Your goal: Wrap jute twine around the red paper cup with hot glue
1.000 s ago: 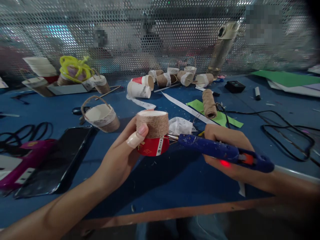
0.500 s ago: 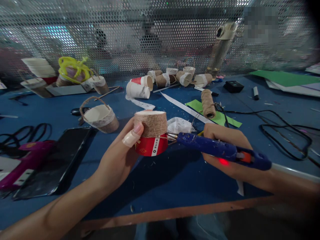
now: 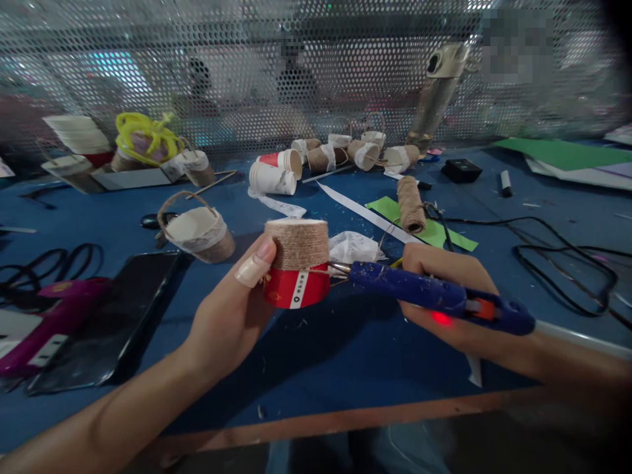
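Observation:
My left hand (image 3: 237,289) is closed around a red paper cup (image 3: 276,289), its thumb pressed to the near left side. Brown twine (image 3: 301,245) wraps the cup's upper part in tight rows, while the red lower band with a white label stays bare. In my right hand (image 3: 444,270) is a blue glue gun (image 3: 409,283) with a glowing red light. Its metal tip points left and meets the cup's right side at the lowest row of twine. A spool of twine (image 3: 411,204) lies beyond my right hand. My left fingertips are hidden behind the cup.
A small twine-and-lace basket (image 3: 200,237) stands left of the cup. At far left lie a black phone (image 3: 113,316) and a magenta glue gun (image 3: 64,316). White lace (image 3: 355,247) and green paper (image 3: 449,237) lie behind. Several finished baskets (image 3: 365,155) sit along the mesh screen (image 3: 247,85).
The cup has turned slightly in my left hand, and its white label has shifted left. My left thumb has slid a little left and up. The glue gun has hardly moved.

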Available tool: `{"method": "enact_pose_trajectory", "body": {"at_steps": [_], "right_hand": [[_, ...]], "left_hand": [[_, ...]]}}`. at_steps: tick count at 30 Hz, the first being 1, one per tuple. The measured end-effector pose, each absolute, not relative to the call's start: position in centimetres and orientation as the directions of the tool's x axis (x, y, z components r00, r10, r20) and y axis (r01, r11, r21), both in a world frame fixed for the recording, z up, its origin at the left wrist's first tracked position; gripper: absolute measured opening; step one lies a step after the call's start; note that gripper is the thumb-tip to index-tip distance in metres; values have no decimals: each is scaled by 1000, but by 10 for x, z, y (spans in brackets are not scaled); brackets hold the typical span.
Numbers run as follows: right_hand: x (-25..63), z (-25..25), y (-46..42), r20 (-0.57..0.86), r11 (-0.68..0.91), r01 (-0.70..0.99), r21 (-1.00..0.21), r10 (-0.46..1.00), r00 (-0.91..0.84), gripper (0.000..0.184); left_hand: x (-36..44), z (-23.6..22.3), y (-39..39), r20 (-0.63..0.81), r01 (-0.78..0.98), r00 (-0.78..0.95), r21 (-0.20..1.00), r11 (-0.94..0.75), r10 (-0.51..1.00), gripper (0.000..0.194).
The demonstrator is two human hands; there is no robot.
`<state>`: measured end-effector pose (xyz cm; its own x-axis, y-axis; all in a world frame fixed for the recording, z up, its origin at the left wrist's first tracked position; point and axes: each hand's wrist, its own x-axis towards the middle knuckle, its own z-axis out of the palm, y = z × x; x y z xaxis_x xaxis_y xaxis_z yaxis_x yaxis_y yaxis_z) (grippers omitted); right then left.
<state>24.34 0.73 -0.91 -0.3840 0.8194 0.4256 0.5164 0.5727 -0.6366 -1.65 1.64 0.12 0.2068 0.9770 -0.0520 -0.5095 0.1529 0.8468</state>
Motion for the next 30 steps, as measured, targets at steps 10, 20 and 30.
{"method": "enact_pose_trajectory", "body": {"at_steps": [10, 20, 30], "right_hand": [[243, -10, 6, 435, 592, 509, -625, 805, -403, 28], [243, -8, 6, 441, 601, 507, -618, 799, -410, 28], [242, -10, 8, 435, 573, 554, -604, 819, -374, 27]], "left_hand": [[-16, 4, 14, -72, -460, 213, 872, 165, 974, 18], [-15, 2, 16, -96, -461, 187, 870, 174, 978, 17], [-13, 8, 16, -111, -470, 152, 866, 171, 982, 15]]}}
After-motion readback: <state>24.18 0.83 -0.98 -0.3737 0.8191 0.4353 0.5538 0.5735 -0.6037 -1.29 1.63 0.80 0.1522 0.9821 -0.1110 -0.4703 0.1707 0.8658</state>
